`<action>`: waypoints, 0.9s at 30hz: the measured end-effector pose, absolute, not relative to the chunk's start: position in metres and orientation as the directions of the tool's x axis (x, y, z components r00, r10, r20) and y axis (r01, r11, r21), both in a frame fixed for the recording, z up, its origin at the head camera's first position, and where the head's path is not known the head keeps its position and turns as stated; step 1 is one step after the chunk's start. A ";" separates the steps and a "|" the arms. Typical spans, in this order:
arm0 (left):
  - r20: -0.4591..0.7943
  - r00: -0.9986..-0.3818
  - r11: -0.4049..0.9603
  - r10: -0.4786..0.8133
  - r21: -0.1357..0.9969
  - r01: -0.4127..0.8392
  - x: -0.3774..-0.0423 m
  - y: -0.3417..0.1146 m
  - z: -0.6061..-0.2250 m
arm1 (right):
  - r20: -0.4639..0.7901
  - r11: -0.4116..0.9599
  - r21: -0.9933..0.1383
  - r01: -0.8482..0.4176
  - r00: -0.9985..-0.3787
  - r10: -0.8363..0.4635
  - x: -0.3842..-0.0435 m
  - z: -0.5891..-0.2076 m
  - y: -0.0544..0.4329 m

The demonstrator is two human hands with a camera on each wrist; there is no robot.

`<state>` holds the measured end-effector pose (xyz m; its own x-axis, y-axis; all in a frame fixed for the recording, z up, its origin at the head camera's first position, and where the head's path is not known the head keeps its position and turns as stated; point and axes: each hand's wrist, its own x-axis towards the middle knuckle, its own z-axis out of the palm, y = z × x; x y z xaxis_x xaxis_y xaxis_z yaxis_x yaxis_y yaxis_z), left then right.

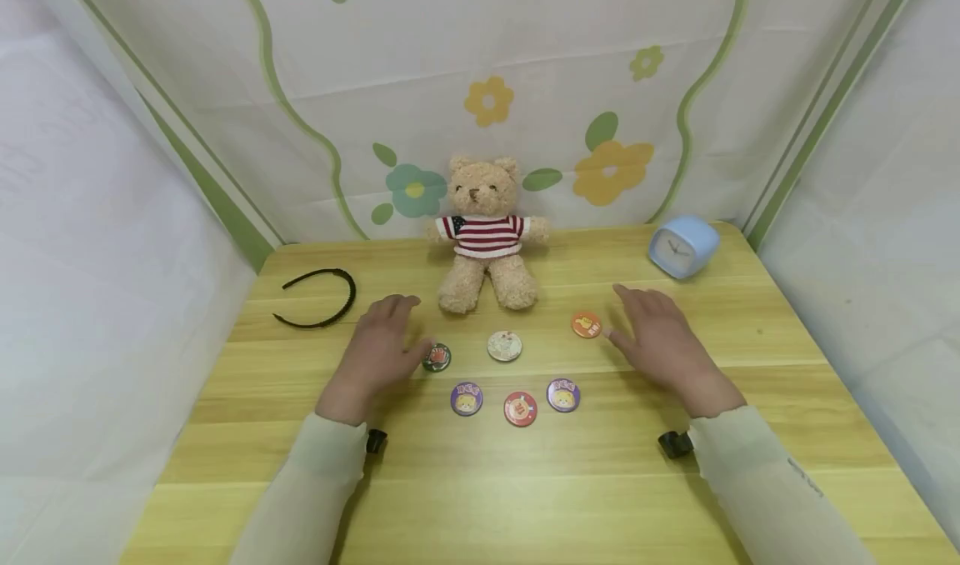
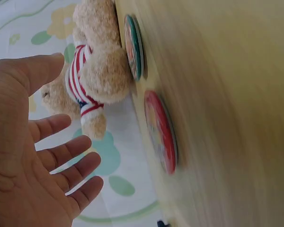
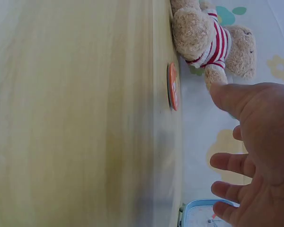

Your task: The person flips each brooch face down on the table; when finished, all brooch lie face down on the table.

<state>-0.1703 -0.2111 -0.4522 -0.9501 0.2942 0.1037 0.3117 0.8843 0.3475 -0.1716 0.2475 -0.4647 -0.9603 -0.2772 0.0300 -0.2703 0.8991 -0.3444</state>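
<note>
Several round button badges lie flat on the table. My left hand (image 1: 378, 344) is beside a dark-green badge (image 1: 437, 357), its thumb close to the rim; contact cannot be told. In the left wrist view, the left palm (image 2: 23, 156) is bare and its fingers are spread. My right hand (image 1: 660, 340) is to the right of an orange badge (image 1: 586, 324), the thumb near its edge. Its fingers (image 3: 229, 163) are extended and hold nothing. Between the hands lie a cream badge (image 1: 505, 346), two purple badges (image 1: 467, 398) and a red badge (image 1: 521, 408).
A teddy bear (image 1: 486, 236) in a striped shirt sits against the patterned cloth backdrop (image 1: 420, 65). A black headband (image 1: 352, 290) lies on the left of the wooden table (image 1: 480, 498). At the back right stands a blue clock (image 1: 684, 247).
</note>
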 end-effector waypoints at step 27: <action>0.136 -0.881 0.704 0.453 0.552 0.447 -0.177 -0.112 -0.456 | 0.015 0.781 -0.590 -0.203 -0.970 -0.241 -0.189 -0.474 0.252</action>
